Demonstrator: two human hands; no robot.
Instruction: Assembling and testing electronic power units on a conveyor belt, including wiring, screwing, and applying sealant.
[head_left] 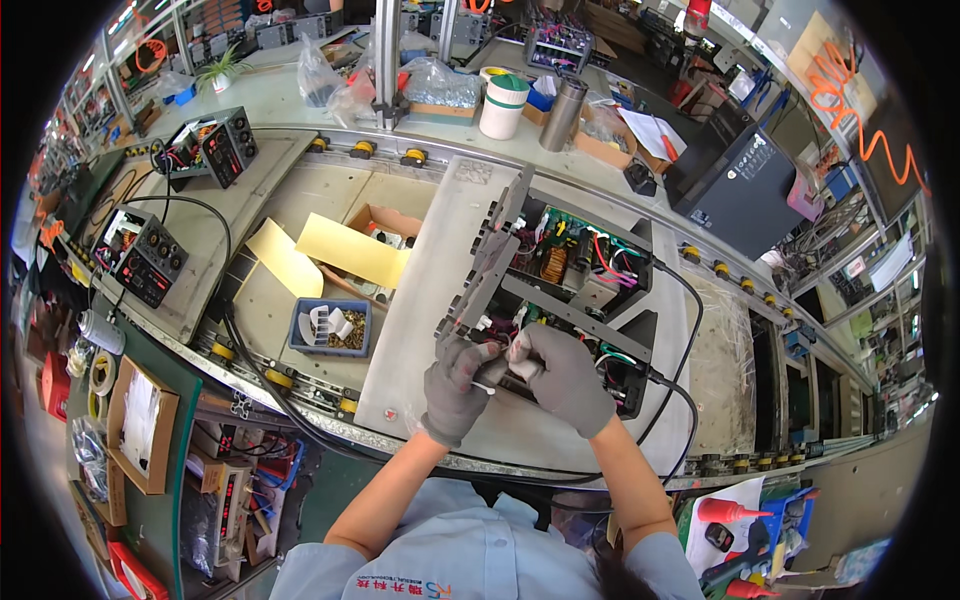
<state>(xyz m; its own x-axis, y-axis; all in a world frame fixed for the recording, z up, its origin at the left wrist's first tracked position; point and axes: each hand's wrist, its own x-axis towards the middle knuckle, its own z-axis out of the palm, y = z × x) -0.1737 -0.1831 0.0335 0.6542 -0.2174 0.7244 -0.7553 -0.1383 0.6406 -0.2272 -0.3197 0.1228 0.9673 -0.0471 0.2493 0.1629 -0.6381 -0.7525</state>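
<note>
An open electronic unit (575, 290) with a black metal frame, circuit boards and coloured wires lies on a grey plate (420, 320). Its grey front panel (490, 255) is swung outward on the left. Both my hands wear grey gloves and meet at the near left corner of the unit. My left hand (455, 385) grips the lower end of the front panel. My right hand (565, 380) pinches a small white part (522, 368) against that corner. What lies under the fingers is hidden.
A blue bin (332, 328) of small parts and an open cardboard box (385, 222) with yellow sheets sit left of the plate. Two black units (148, 255) rest on the left bench. Black cables (680, 330) run round the right side. Cups and bags stand behind.
</note>
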